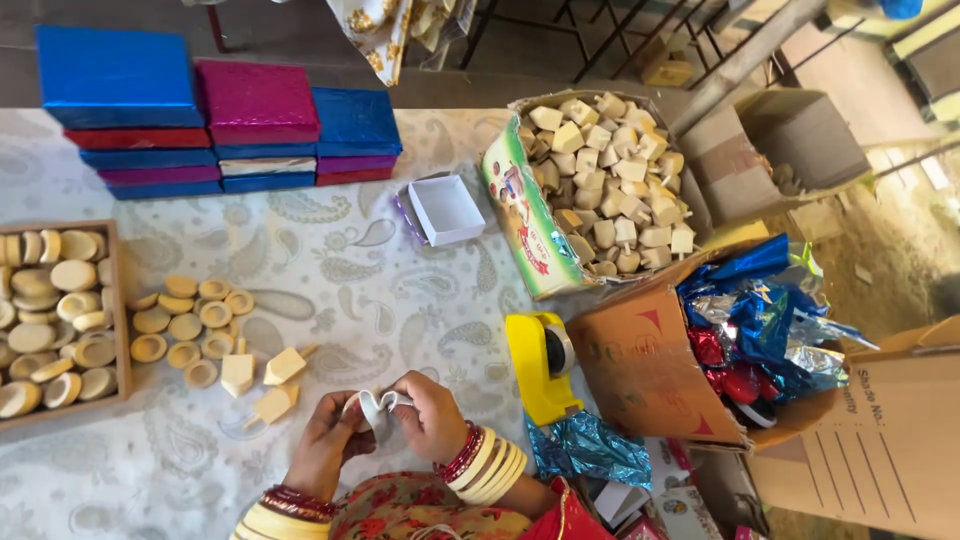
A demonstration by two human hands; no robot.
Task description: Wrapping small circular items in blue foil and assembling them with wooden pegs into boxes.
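Observation:
Both of my hands meet at the table's near edge. My left hand (325,440) and my right hand (430,412) pinch a small curled strip of white material (377,406) between them. Just left of my hands lie three pale wooden pieces (262,378) with short pegs. Beyond those sits a loose cluster of small round wooden cups (190,320) on the patterned tablecloth (330,290). A yellow tape dispenser (540,365) stands right of my right hand.
A wooden tray (115,310) of round wooden discs is at the left. Stacked shiny blue, pink and red boxes (215,130) line the back. An open white box (445,210), a carton of wooden blocks (610,180), a carton of foil wrappers (750,330) and blue foil (590,450) stand to the right.

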